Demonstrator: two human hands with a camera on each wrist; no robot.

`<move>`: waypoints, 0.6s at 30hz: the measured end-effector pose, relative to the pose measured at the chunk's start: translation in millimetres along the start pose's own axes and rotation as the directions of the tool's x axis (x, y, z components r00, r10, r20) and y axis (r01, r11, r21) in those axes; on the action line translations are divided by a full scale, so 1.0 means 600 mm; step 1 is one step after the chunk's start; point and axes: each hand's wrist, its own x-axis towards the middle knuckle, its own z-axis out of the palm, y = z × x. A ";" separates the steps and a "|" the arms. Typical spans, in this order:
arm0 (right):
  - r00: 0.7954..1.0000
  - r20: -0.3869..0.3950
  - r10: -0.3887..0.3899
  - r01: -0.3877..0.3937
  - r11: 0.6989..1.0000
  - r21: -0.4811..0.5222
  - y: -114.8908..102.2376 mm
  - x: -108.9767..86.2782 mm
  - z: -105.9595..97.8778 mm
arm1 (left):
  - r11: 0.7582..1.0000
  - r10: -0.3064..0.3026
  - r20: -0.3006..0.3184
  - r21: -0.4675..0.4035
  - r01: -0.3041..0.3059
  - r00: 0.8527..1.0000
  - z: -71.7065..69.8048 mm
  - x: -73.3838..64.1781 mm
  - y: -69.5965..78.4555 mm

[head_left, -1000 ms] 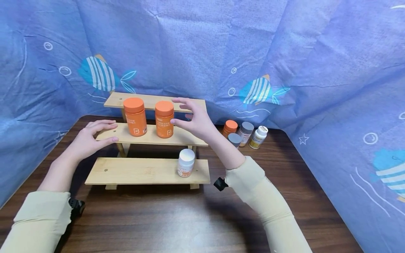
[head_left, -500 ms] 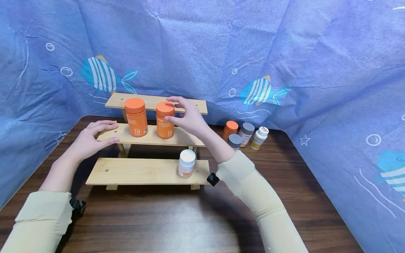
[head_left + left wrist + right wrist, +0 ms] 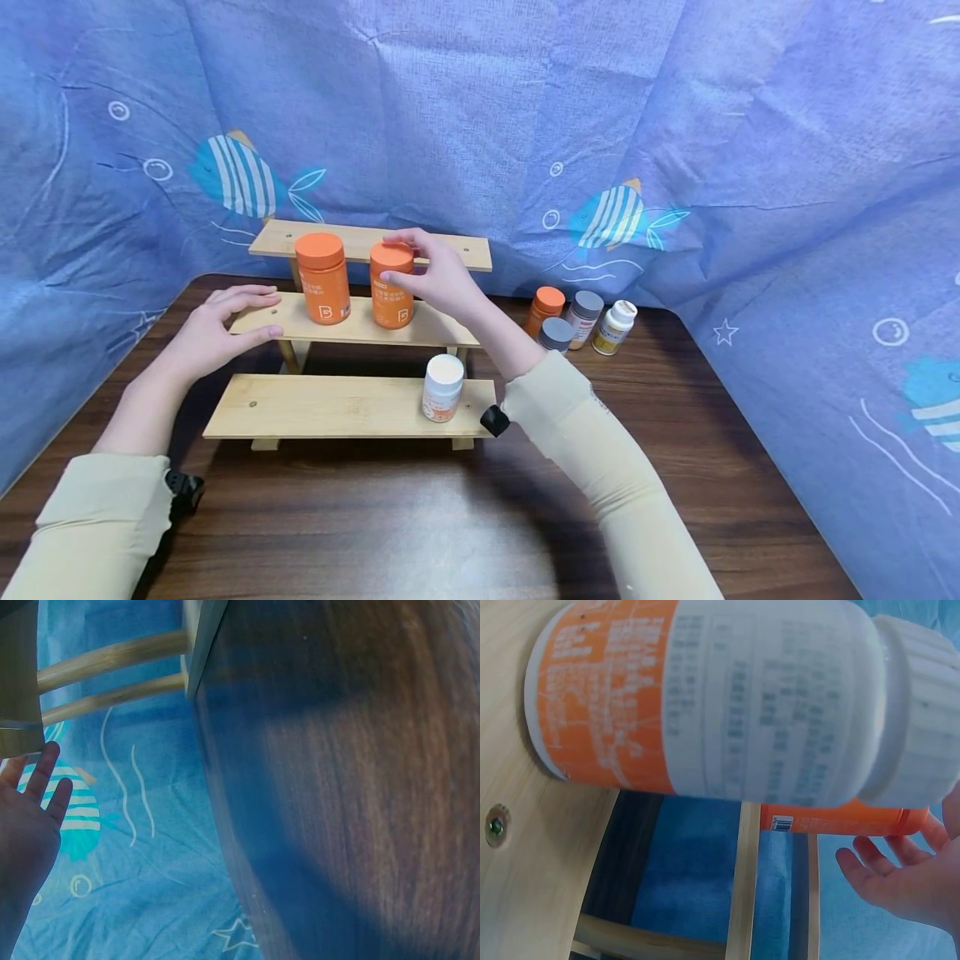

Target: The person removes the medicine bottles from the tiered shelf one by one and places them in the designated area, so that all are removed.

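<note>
In the head view, my left hand (image 3: 215, 331) holds the left end of a three-step wooden display rack (image 3: 315, 406), thumb along the middle shelf's front edge and fingers at its back. The left wrist view shows those fingers (image 3: 50, 769) against the wood. My right hand (image 3: 444, 277) grips an orange pill bottle (image 3: 392, 307) near its cap, thumb in front and fingers behind. That bottle stands upright on the middle shelf, right of another orange bottle (image 3: 324, 287). A white bottle (image 3: 442, 389) with a white cap stands on the lowest shelf, large in the right wrist view.
Right of the rack, several bottles stand on the dark wooden table (image 3: 360, 517): an orange-capped one (image 3: 545, 308), two grey-capped ones (image 3: 583, 318) and a white-capped one (image 3: 614, 327). A blue fish-print cloth (image 3: 465, 108) hangs behind and beside the table.
My right hand has moved left from beside the right orange bottle until its thumb and fingers lie around the cap. The left hand and the bottles stay where they were.
</note>
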 end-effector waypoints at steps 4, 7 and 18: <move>1.000 -0.007 0.014 -0.014 1.000 0.015 0.002 0.000 0.001 | 1.000 -0.014 0.010 0.009 0.014 1.000 -0.001 0.000 0.002; 1.000 -0.012 0.007 -0.007 1.000 0.012 0.003 0.000 0.002 | 1.000 -0.020 0.012 0.010 0.020 1.000 -0.002 0.000 0.003; 1.000 -0.024 -0.007 0.007 1.000 -0.001 0.001 -0.002 0.001 | 1.000 -0.027 0.018 0.014 0.027 0.999 -0.004 -0.001 0.009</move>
